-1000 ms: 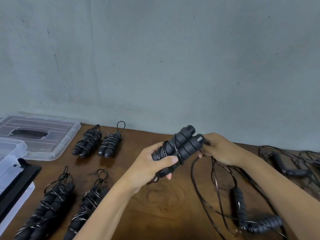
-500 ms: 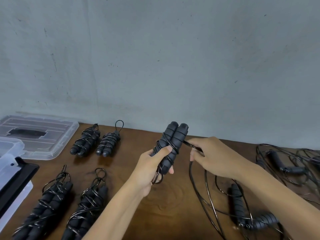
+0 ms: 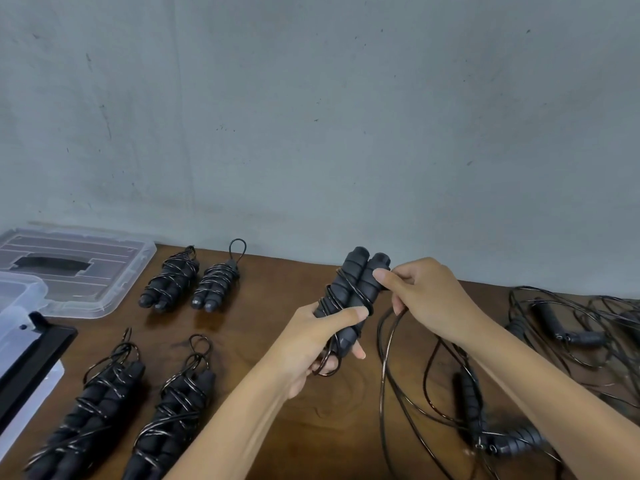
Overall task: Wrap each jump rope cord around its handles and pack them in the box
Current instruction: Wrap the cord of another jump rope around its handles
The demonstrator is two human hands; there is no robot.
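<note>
My left hand grips a pair of black foam jump rope handles, held together and nearly upright above the table, with a few turns of thin black cord around their lower half. My right hand is against the upper right side of the handles, thumb on the foam, fingers pinching the cord, which loops down loosely onto the table. The clear plastic box is at the left edge, partly cut off.
Several wrapped jump ropes lie on the brown table: two at the back, two at the front left. The box's clear lid lies at the back left. Unwrapped ropes tangle at front right and far right. A grey wall stands behind.
The handles have swung from tilting right to nearly upright. My right hand has carried the cord around and come up against the handles' upper part.
</note>
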